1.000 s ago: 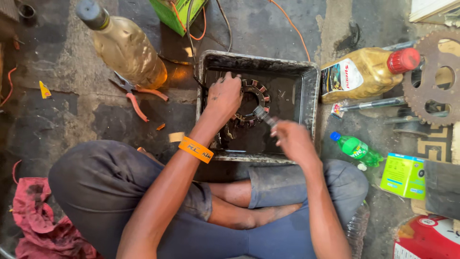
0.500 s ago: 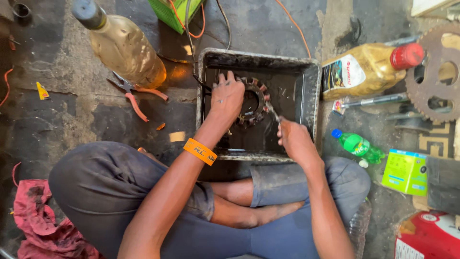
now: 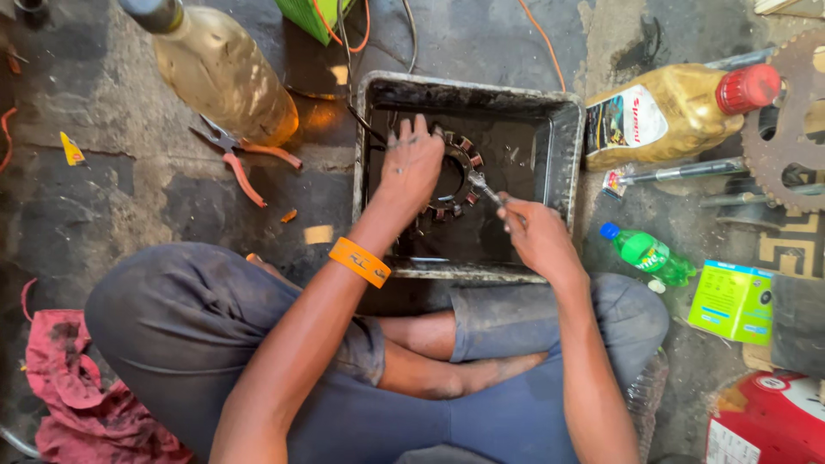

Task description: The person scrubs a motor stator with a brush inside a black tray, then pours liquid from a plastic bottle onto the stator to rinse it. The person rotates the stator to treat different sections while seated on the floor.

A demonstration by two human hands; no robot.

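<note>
Since earlier: right hand (image 3: pixel 534 234) shifts its small tool (image 3: pixel 481 186) leftward; left hand (image 3: pixel 414 165) grips toothed ring (image 3: pixel 457 180) in tray (image 3: pixel 559 146); cleaning seemingly unfinished.

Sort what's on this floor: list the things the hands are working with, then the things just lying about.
In use:
left hand on the ring-shaped metal part
right hand holding a small metal tool
black tray

Lying about:
pliers
two oil bottles
green bottle
sprocket
green box
red rag
</note>
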